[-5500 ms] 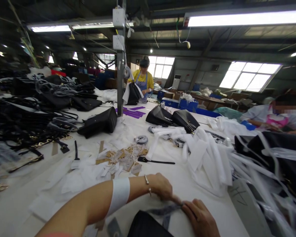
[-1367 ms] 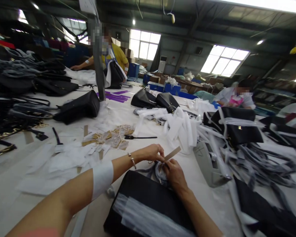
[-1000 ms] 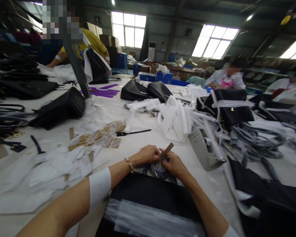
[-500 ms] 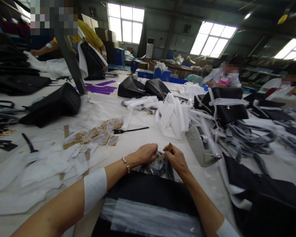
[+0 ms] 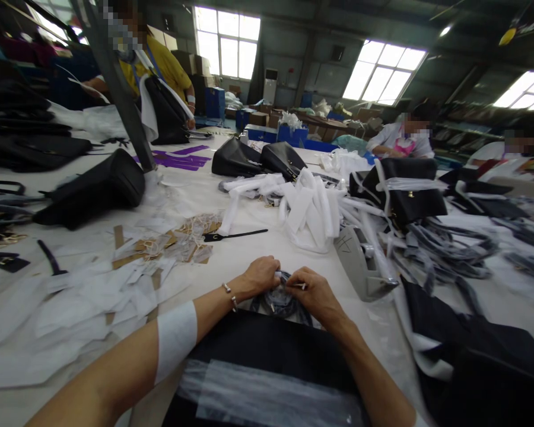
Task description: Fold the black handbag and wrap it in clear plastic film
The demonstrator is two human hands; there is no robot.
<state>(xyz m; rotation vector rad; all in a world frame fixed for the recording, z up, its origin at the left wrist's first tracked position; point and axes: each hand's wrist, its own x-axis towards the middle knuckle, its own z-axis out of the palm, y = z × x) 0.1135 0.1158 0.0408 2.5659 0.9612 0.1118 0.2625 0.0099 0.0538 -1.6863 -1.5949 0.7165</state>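
Note:
A black handbag (image 5: 267,367) lies on the white table (image 5: 258,255) right in front of me, with a strip of clear plastic (image 5: 267,397) across its near side. At its far end sits a bundle of plastic-wrapped grey handles (image 5: 279,302). My left hand (image 5: 260,276) is closed on the left of that bundle. My right hand (image 5: 311,293) is closed on its right side, fingertips pinched at the top. The two hands nearly touch. A bracelet and a white band are on my left arm.
White wrapping scraps (image 5: 93,302) and brown card tags (image 5: 178,243) litter the left. A heap of white strips (image 5: 311,207) and a grey tape holder (image 5: 360,267) lie ahead. Black bags (image 5: 93,190) and straps surround them. Other people work at the far side.
The brown card strip that stuck up from my right hand's pinch no longer shows. Both hands have closed in lower onto the wrapped handles.

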